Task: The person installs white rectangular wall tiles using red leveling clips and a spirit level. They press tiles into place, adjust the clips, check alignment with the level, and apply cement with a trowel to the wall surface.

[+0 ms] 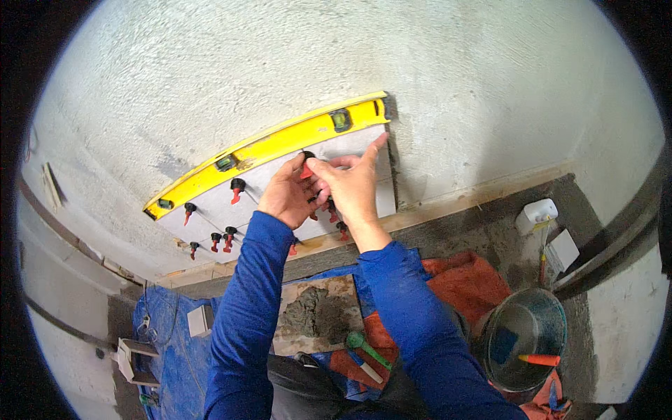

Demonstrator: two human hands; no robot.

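Observation:
Grey wall tiles [273, 183] are set low on a rough white wall [350, 63], with several red-and-black levelling clips [237, 187] in their joints. A yellow spirit level [280, 143] rests along the tiles' top edge. My left hand [285, 192] pinches one red clip [306, 170] near the upper middle of the tiles. My right hand [353, 183] grips the same clip, its forefinger stretched up against the tile face. Both arms wear blue sleeves.
A board with a heap of grey mortar [318, 313] lies below on a blue tarp [175, 350]. An orange cloth [469, 283], a green-handled tool [365, 348], a metal bucket [525, 336] and white boxes [537, 213] sit on the floor to the right.

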